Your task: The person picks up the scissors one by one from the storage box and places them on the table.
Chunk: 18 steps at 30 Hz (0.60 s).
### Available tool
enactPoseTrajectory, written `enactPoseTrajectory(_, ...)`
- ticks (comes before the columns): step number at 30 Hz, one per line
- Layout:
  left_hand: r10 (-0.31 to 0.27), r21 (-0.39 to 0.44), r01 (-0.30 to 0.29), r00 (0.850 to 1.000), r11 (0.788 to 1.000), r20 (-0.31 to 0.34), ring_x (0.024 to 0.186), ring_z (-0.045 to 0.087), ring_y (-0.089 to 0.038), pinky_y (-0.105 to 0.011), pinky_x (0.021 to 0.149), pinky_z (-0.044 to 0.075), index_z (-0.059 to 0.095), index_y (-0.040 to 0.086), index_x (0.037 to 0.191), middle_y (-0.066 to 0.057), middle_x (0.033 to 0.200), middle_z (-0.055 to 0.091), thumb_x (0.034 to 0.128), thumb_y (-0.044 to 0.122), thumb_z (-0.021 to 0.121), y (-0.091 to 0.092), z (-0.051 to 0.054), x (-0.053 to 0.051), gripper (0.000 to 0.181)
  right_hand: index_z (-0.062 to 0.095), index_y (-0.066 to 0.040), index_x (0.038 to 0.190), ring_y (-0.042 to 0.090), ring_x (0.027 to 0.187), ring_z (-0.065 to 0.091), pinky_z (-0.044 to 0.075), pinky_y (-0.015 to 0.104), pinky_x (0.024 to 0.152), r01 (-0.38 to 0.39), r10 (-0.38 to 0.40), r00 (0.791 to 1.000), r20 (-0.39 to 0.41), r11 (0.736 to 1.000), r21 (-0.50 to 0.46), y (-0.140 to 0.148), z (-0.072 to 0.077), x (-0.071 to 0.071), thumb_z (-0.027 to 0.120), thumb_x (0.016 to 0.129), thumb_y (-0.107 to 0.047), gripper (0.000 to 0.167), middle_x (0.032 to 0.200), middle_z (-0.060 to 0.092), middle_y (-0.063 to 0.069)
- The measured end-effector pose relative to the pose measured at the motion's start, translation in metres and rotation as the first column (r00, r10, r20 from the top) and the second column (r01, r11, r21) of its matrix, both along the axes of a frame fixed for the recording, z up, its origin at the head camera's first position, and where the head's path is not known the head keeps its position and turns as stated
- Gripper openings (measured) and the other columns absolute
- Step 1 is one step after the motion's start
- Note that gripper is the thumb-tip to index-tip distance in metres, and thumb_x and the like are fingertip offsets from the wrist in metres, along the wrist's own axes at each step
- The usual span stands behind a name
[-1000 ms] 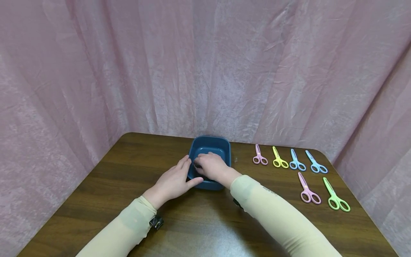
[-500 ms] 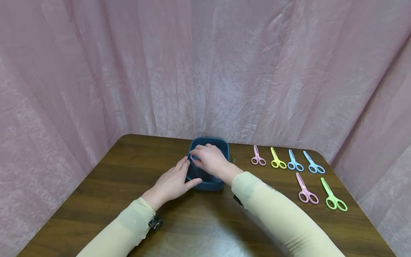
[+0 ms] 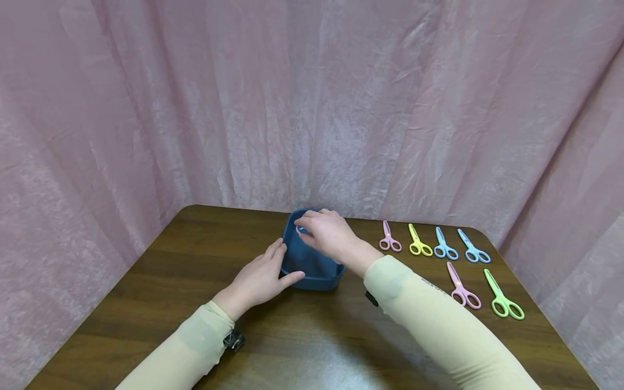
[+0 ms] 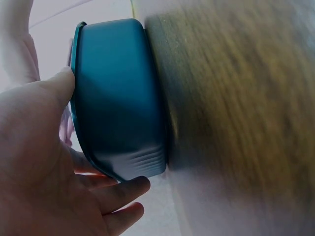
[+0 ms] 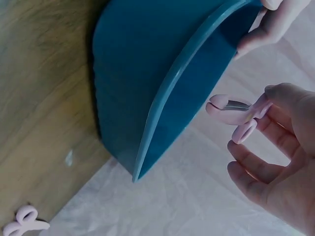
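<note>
Pink scissors (image 5: 236, 113) are pinched by one handle loop in my right hand (image 3: 327, 230). The right wrist view shows thumb and index finger on that loop, blade end toward a blue plastic bin. In the head view the right hand is over the bin (image 3: 314, 283) and covers part of its inside. My left hand (image 3: 257, 278) rests around the bin's near left corner, its fingers nearly straight. The thumb touches the rim in the left wrist view, where the bin (image 4: 115, 93) shows its outer wall.
Several scissors lie on the brown wooden table (image 3: 214, 233) to the right: a back row of pink (image 3: 389, 236), yellow (image 3: 419, 240) and two blue (image 3: 444, 244), with pink (image 3: 463, 286) and green (image 3: 502, 295) in front. A pink curtain (image 3: 312, 108) hangs behind the table.
My right hand has risen from inside the bin, bringing the pink scissors up, and has shifted slightly right. The left hand has stayed at the bin's corner.
</note>
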<state>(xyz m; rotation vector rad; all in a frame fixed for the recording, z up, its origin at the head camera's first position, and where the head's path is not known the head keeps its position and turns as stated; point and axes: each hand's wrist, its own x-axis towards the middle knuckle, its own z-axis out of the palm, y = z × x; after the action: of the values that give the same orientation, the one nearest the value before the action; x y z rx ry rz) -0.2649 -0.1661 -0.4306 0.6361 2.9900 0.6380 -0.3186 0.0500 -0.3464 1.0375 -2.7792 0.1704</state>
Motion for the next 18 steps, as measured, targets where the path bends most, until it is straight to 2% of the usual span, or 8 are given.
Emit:
enactPoseTrajectory(12, 0.010, -0.002, -0.010, 1.000, 1.000, -0.006, 0.156, 0.044, -0.044, -0.059, 0.122, 0.044, 0.037, -0.005, 0.169, -0.023, 0.178, 0.029, 0.1035, 0.078, 0.055, 0.001, -0.002, -0.002, 0.107, 0.078, -0.014, 0.137, 0.031, 0.115, 0.073, 0.057, 0.052, 0.103, -0.019, 0.018, 0.997, -0.073, 1.000, -0.013, 0.036, 0.008, 0.014, 0.077, 0.107, -0.024, 0.032, 0.133, 0.076, 0.005)
enactPoseTrajectory(18, 0.018, -0.001, -0.018, 1.000, 1.000, -0.007, 0.156, 0.044, -0.044, -0.060, 0.121, 0.044, 0.036, -0.004, 0.169, -0.022, 0.178, 0.029, 0.1034, 0.077, 0.057, 0.001, 0.000, -0.002, 0.106, 0.080, -0.013, 0.132, 0.030, 0.109, 0.074, 0.059, 0.051, 0.098, -0.019, 0.017, 0.994, -0.109, 1.000, -0.017, 0.058, 0.007, 0.023, 0.079, 0.105, -0.023, 0.029, 0.127, 0.078, 0.005)
